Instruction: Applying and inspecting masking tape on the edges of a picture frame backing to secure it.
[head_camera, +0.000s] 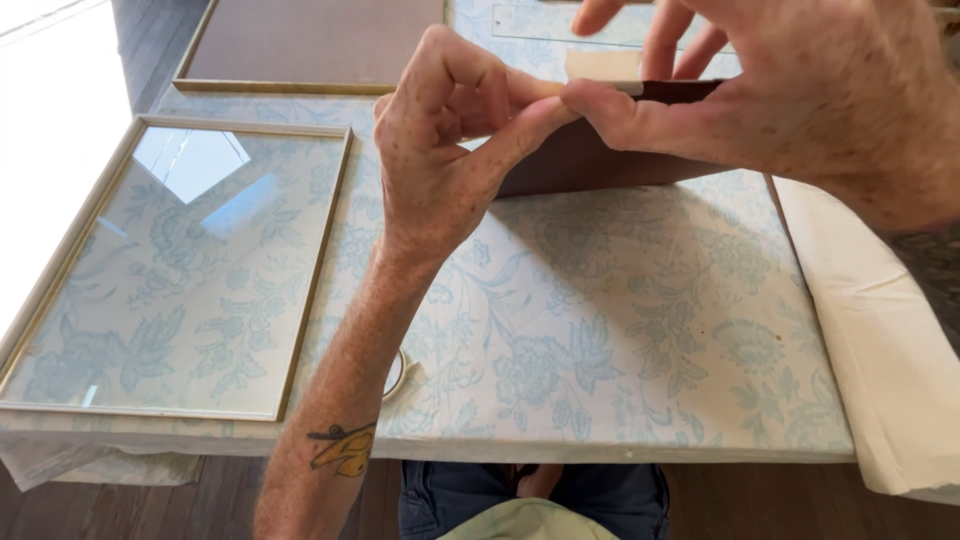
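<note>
Two hands, left hand (440, 140) and right hand (800, 95), fingers pinching dark board (600, 160) (long axis left-right).

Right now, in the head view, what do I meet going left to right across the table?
Gold-edged glass frame → roll of tape peeking from behind the forearm → left hand → right hand, both pinching the dark brown board → folded white paper.

Home framing table, floral tablecloth (620, 330), gilt glazed frame (180, 270), wooden floorboards (150, 40)
</note>
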